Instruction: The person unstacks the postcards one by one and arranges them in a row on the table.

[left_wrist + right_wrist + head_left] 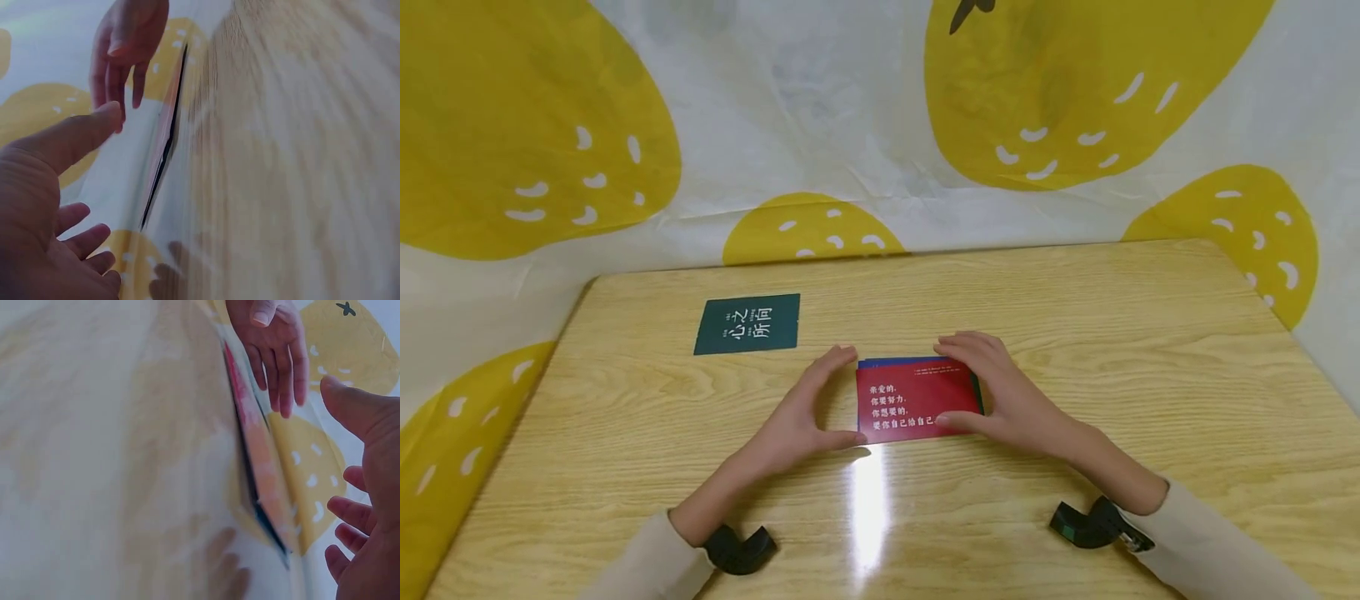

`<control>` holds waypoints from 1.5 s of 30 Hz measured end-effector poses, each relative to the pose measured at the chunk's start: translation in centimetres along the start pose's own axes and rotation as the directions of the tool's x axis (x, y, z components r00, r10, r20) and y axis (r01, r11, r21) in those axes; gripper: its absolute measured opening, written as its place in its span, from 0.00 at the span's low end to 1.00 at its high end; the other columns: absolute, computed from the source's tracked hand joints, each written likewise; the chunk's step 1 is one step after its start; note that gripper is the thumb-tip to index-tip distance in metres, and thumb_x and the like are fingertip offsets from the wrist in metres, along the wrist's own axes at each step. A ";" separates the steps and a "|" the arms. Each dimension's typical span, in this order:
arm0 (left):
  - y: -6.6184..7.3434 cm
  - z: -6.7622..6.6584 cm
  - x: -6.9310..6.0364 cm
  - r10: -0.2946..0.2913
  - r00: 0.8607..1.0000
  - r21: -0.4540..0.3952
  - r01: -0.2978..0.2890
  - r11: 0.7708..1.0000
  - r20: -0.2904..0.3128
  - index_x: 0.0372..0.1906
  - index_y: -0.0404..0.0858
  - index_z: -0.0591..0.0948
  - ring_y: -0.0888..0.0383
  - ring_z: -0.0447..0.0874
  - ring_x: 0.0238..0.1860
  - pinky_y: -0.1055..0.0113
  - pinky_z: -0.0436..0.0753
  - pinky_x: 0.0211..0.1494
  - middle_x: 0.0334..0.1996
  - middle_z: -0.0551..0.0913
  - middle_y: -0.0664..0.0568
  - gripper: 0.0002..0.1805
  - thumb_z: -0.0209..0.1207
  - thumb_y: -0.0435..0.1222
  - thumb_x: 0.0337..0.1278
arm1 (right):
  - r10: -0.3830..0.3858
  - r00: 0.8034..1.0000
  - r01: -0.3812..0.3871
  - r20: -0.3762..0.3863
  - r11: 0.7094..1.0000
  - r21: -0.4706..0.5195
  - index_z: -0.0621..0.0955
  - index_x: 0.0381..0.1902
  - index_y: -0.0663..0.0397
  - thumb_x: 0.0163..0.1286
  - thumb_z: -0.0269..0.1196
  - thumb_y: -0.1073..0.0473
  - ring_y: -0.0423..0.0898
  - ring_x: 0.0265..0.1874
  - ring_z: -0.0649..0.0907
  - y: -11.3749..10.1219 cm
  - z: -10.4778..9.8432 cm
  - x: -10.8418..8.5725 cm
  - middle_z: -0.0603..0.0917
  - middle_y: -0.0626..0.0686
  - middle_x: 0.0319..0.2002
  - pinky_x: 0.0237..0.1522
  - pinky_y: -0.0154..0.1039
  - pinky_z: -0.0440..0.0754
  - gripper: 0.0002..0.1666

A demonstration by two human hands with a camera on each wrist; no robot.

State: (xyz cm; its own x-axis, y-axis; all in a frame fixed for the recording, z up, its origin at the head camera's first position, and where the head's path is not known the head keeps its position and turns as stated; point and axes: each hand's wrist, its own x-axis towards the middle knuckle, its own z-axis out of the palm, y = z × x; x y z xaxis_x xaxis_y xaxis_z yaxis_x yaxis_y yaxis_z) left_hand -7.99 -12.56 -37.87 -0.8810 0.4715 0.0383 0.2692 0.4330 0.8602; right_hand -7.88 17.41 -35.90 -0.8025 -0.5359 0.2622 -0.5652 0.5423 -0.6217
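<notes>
A small stack of cards lies on the table, with a red card (910, 400) bearing white characters on top. Blue card (891, 362) shows along its far edge and dark green at its right. At its left end is my left hand (793, 425), thumb and fingers spread. My right hand (1011, 400) is at the right end, its fingertips appearing over the red card. In the left wrist view, the stack (160, 134) stands apart from the left hand (47, 194). A gap separates the right hand (375, 481) from the stack (259, 440) in the right wrist view.
A dark green card (711, 333) with white characters lies farther back on the left of the wooden table (1045, 300). Behind the table hangs a white cloth (820, 108) with yellow fruit shapes. Black devices (741, 552) are strapped to both wrists.
</notes>
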 end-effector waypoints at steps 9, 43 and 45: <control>-0.7 1.0 0.2 0.023 1.000 0.080 -0.023 0.997 -0.003 0.74 0.46 0.58 0.56 0.42 0.74 0.46 0.57 0.69 0.74 0.52 0.51 0.57 0.78 0.43 0.33 | 0.003 1.000 -0.004 -0.016 1.000 -0.019 0.66 0.68 0.58 0.50 0.75 0.47 0.55 0.68 0.56 1.3 0.6 -1.1 0.63 0.59 0.68 0.60 0.60 0.66 0.51; -1.3 0.6 1.4 0.078 0.995 0.267 -0.092 0.959 0.065 0.72 0.44 0.60 0.51 0.51 0.72 0.49 0.58 0.70 0.72 0.57 0.47 0.55 0.77 0.46 0.36 | 0.049 0.998 -0.051 -0.027 0.996 -0.078 0.66 0.68 0.57 0.51 0.75 0.48 0.51 0.65 0.59 2.2 1.4 -2.6 0.64 0.56 0.65 0.58 0.51 0.70 0.51; -1.3 0.6 1.5 0.082 0.994 0.273 -0.098 0.957 0.069 0.73 0.44 0.60 0.52 0.51 0.72 0.49 0.57 0.70 0.72 0.57 0.48 0.55 0.77 0.47 0.35 | 0.038 0.999 -0.041 -0.035 0.996 -0.083 0.66 0.68 0.57 0.50 0.76 0.48 0.51 0.64 0.59 2.2 1.4 -2.6 0.65 0.55 0.65 0.57 0.51 0.70 0.51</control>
State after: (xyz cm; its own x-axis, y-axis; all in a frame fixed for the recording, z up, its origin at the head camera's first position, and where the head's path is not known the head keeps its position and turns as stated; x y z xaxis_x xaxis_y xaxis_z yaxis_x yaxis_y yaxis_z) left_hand -9.40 -11.95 -39.22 -0.8270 0.5574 0.0732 0.4497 0.5779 0.6810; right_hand -6.77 19.14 -39.01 -0.8295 -0.4922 0.2641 -0.5461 0.6153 -0.5685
